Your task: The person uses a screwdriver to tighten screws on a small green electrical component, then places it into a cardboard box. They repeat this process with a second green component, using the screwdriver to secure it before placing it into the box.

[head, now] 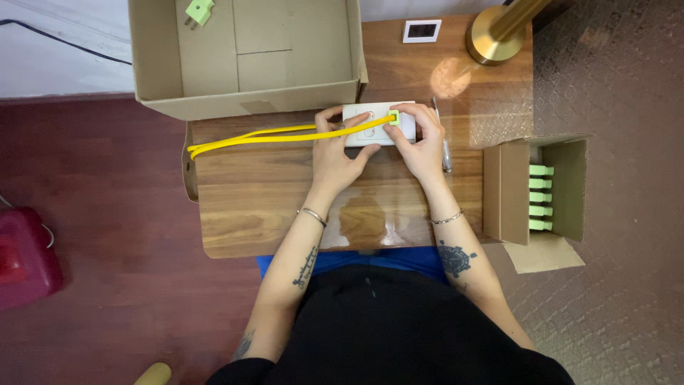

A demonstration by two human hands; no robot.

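A white rectangular socket block (376,125) lies on the wooden table (256,199). My left hand (340,153) grips its left end, thumb under the front edge. My right hand (420,142) holds the block's right side and presses a light green plug (393,118) onto its top face. A yellow cable (271,135) runs from that plug leftward across my left hand to the table's left edge, where it doubles back in a loop.
A large open cardboard box (249,57) at the table's back holds one green plug (199,11). A small open box (538,192) at the right holds several green plugs. A screwdriver (444,142), brass lamp base (495,36) and small white frame (422,31) stand nearby. A red object (25,260) sits on the floor at the left.
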